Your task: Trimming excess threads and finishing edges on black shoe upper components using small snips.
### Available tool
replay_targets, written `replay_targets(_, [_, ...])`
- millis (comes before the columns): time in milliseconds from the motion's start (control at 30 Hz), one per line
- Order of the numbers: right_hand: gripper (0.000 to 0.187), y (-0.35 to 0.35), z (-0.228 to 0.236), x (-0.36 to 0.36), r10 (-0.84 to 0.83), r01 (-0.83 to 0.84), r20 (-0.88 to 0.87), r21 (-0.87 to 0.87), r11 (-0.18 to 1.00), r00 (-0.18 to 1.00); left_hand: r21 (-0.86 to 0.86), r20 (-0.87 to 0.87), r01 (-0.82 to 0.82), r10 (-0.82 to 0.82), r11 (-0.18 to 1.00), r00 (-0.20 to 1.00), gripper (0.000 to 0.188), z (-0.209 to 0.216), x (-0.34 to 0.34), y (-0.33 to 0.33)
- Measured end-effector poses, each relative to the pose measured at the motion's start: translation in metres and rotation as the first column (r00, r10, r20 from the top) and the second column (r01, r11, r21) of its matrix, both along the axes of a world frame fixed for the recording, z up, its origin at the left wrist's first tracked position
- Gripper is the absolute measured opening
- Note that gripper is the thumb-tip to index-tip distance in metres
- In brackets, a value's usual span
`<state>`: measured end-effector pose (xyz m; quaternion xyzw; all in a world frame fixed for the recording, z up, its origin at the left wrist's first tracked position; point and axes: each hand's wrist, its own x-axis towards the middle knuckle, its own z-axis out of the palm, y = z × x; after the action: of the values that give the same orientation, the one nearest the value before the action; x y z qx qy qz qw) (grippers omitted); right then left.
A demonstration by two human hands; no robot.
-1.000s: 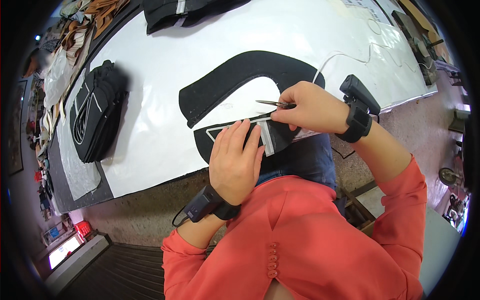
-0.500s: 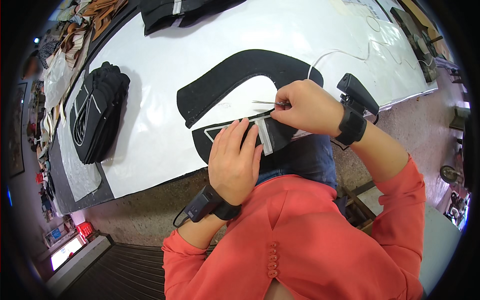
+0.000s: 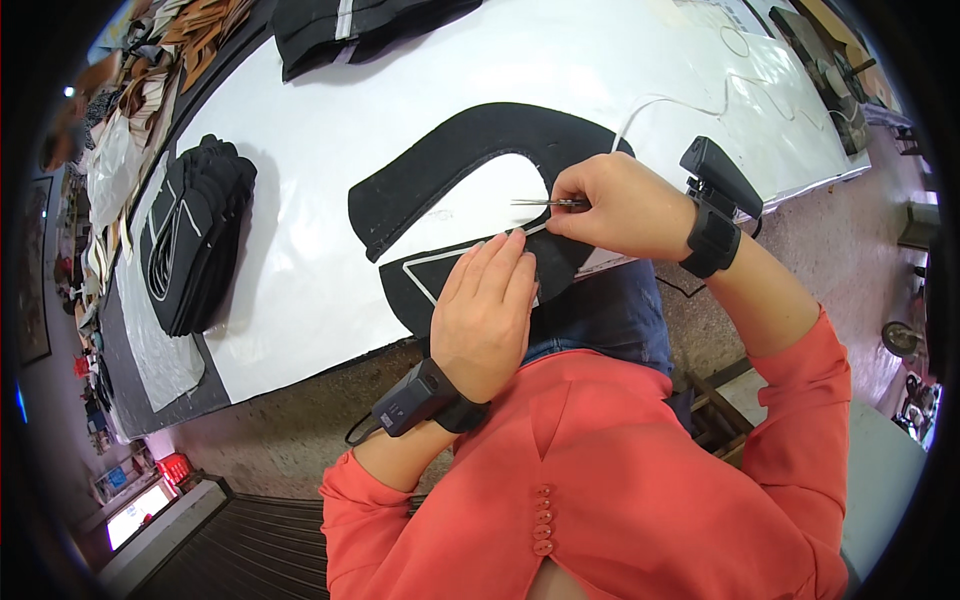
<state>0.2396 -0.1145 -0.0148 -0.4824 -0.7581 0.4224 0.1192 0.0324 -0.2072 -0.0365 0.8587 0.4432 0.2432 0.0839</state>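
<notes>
A curved black piece (image 3: 440, 165), like a flat collar-shaped panel, lies on the white table cover. Its near arm carries a narrow white tape (image 3: 445, 250) along the inner edge, bent into an angle at the left end. My left hand (image 3: 485, 305) lies flat on this arm, fingers stretched out and fingertips on the taped edge. At the right end of that edge, my right hand (image 3: 620, 205) pinches the tape. Slim pointed metal scissors (image 3: 540, 202) are also held in it, their tips pointing left. Its fingers partly hide the tape and the handles.
A stack of black pieces (image 3: 195, 235) with white tape stands at the left. Another black bundle (image 3: 370, 30) lies at the far edge. Loose white tape (image 3: 728, 95) trails over the right side of the white table cover (image 3: 300, 330). Leather-like scraps (image 3: 205, 35) pile up at far left.
My left hand has slid slightly right along the taped edge, uncovering more tape at the left. The right hand stays near the same spot. The whole view has shifted a little.
</notes>
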Motion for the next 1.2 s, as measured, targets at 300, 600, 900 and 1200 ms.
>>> replay_targets(300, [0.024,0.002,-0.006,-0.001,-0.046,0.039,0.073,0.101,0.994,0.996,-0.012,0.062,-0.031,0.032,0.999,0.998,0.028,-0.002,0.005,0.000])
replay_targets(600, [0.021,0.015,-0.004,0.007,0.089,-0.092,0.036,0.102,0.990,0.995,0.016,-0.110,0.016,-0.014,1.000,0.994,0.031,0.006,0.015,0.008])
replay_targets(900, [0.021,0.027,0.000,0.008,0.155,-0.161,0.073,0.074,0.984,0.985,0.028,-0.175,0.040,-0.034,0.999,0.984,0.028,0.008,0.021,0.014])
replay_targets(1200, [0.019,0.043,0.004,0.007,0.229,-0.230,0.118,-0.007,0.973,0.966,0.066,-0.172,0.009,0.002,0.998,0.985,0.029,0.006,0.029,0.017])
